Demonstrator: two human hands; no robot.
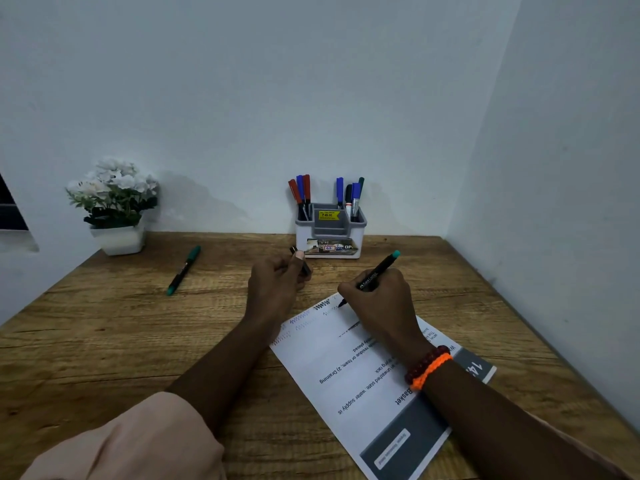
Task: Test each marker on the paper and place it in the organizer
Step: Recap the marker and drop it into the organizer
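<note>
Wooden bench (104,341) set in a pale corner. Nearest lies the paper (349,368), printed, zigzag scribbles along its far edge. On it, the right hand (381,299) pinches a marker (375,273), tip down-left on the sheet, teal end pointing far-right. Left hand (277,282) curls round a cap (300,259). A green marker (183,270) lies far-left, near a flower pot (117,237). Farthest, the organizer (330,233) holds upright markers.

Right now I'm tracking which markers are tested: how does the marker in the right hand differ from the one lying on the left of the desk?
The marker in the right hand is uncapped, tilted, its tip on the paper; the loose marker is capped and lies flat on the desk. The right hand holds one; nothing touches the other. Both have black barrels with teal ends.
</note>
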